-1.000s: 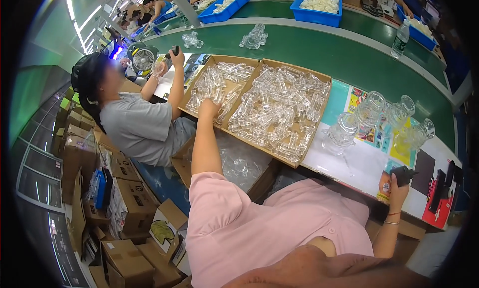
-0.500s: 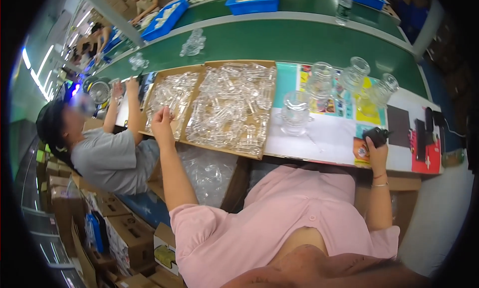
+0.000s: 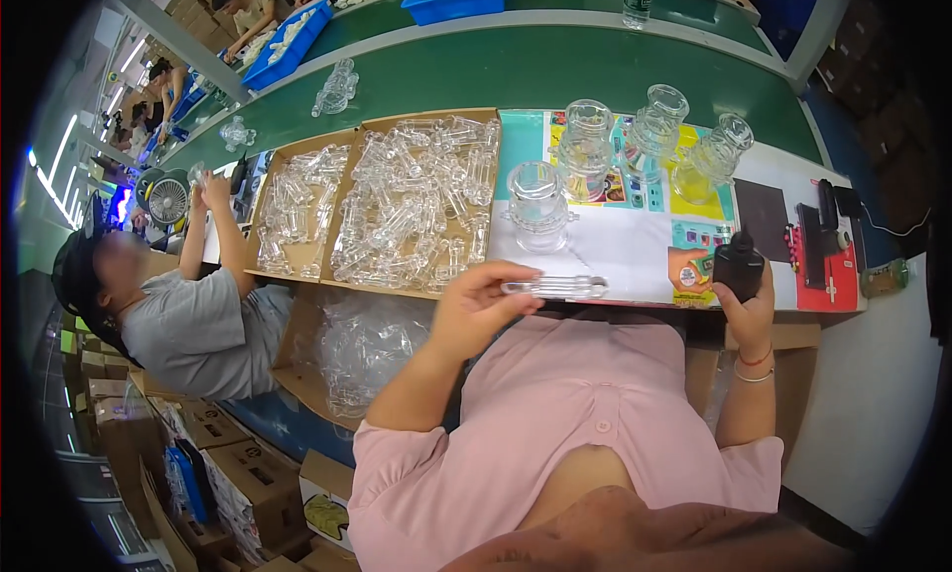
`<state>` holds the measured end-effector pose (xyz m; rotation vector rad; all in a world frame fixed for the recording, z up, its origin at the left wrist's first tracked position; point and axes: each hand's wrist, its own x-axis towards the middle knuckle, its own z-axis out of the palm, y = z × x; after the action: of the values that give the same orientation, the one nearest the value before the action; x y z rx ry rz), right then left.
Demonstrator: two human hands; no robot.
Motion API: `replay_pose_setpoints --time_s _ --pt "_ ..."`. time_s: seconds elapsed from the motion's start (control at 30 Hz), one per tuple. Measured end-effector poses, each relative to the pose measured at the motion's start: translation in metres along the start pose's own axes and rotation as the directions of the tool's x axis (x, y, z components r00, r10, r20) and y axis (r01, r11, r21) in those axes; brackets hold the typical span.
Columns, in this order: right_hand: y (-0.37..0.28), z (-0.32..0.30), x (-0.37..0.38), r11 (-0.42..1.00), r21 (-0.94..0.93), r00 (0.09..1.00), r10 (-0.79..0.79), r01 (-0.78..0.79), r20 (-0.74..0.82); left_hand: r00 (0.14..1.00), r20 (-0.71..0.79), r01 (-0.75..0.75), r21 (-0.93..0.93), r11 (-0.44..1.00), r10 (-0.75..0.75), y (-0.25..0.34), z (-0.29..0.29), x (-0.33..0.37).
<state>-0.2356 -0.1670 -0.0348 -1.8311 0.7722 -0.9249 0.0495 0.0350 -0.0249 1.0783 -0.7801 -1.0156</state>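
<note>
Pinched by one end between thumb and fingers, a clear glass tube piece [image 3: 573, 287] lies level in my left hand [image 3: 476, 311], above the table's front edge. My right hand [image 3: 751, 319] is wrapped round a black handheld device [image 3: 739, 265] with a short nozzle on top, held upright at the right. Between the hands and farther back, a clear glass vessel [image 3: 538, 210] stands on the white sheet. Behind it are more clear glass vessels [image 3: 587, 151], several in all. Left of them, a cardboard tray [image 3: 496, 161] holds many small glass tube pieces.
A second cardboard tray [image 3: 260, 210] of glass pieces adjoins on the left, near a co-worker in a grey shirt [image 3: 193, 339]. Below stands a box with clear plastic bags [image 3: 377, 344]. Blue bins [image 3: 456, 5] and a water bottle [image 3: 638, 2] are at the back.
My left hand has come from over the left tray to in front of my body, where the glass tube piece now shows plainly. My right hand has turned the black device upright.
</note>
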Motion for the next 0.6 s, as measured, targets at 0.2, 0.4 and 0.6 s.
replay_pose_setpoints --time_s 0.2,0.4,0.6 --pt "-0.030 -0.017 0.016 0.975 -0.088 0.976 -0.209 0.202 -0.069 0.998 0.036 0.062 -0.165 0.984 -0.057 -0.022 0.036 0.019" --pt "-0.043 -0.004 0.044 0.564 0.766 0.951 -0.161 0.309 -0.265 0.999 0.010 -0.033 -0.081 0.996 0.034 -0.027 0.051 0.021" --pt "-0.059 0.044 0.061 0.394 0.894 0.954 0.115 0.212 -0.277 0.964 0.006 -0.264 -0.046 0.963 0.265 -0.031 0.058 0.022"
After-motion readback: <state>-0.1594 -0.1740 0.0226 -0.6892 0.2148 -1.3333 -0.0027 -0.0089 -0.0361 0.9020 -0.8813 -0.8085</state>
